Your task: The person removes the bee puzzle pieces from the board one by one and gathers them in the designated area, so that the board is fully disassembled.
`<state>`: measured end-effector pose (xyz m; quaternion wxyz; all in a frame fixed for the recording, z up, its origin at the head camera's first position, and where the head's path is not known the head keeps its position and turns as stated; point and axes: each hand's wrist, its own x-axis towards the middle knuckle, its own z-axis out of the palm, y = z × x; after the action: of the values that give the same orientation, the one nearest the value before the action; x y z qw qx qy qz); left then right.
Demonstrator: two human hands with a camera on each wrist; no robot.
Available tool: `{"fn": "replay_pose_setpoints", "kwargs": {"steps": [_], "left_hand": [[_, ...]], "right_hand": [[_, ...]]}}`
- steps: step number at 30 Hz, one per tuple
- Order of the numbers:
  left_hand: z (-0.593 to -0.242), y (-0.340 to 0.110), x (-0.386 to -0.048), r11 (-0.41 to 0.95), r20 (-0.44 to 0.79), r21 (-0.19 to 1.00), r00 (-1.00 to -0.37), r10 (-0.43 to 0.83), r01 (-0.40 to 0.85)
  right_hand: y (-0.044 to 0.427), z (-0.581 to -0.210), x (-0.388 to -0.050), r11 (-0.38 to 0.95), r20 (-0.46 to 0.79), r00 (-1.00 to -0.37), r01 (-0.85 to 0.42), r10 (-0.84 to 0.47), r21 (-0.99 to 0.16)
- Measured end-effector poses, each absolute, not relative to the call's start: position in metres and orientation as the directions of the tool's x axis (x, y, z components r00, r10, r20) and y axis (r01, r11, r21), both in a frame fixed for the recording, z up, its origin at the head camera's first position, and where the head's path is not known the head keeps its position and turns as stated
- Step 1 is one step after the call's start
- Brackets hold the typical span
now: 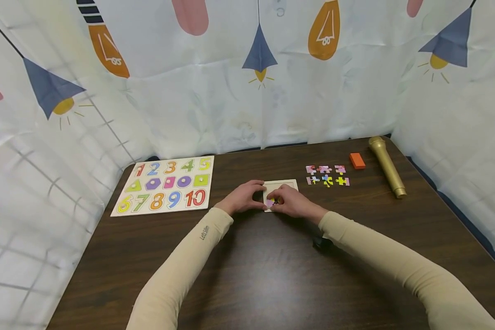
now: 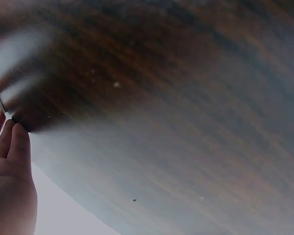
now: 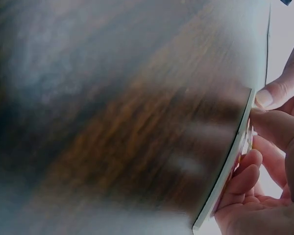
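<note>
The right hand (image 1: 290, 201) bends over the pale tray (image 1: 286, 182), thumb and fingers closed around a puzzle piece (image 1: 271, 202) at its near-left corner. The piece lies leftward of the right palm, between both hands; the right reaches it. The left hand (image 1: 243, 197) touches the tray's left edge, thumb and fingers apart. Which way the piece points, and its long axis, cannot be told (fingertips cover it). Loose pieces (image 1: 324, 169) lie right of the tray.
</note>
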<state>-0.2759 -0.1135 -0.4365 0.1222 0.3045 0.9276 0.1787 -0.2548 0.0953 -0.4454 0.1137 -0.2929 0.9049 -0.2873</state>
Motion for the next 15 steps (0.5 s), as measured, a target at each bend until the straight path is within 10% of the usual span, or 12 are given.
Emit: {"fn": "replay_pose_setpoints", "kwargs": {"steps": [15], "left_hand": [[-0.4394, -0.1144, -0.2757, 0.740, -0.080, 0.451, -0.803, 0.590, 0.499]], "right_hand": [[0.1006, -0.4446, -0.2543, 0.644, -0.023, -0.795, -0.473, -0.606, -0.601]]}}
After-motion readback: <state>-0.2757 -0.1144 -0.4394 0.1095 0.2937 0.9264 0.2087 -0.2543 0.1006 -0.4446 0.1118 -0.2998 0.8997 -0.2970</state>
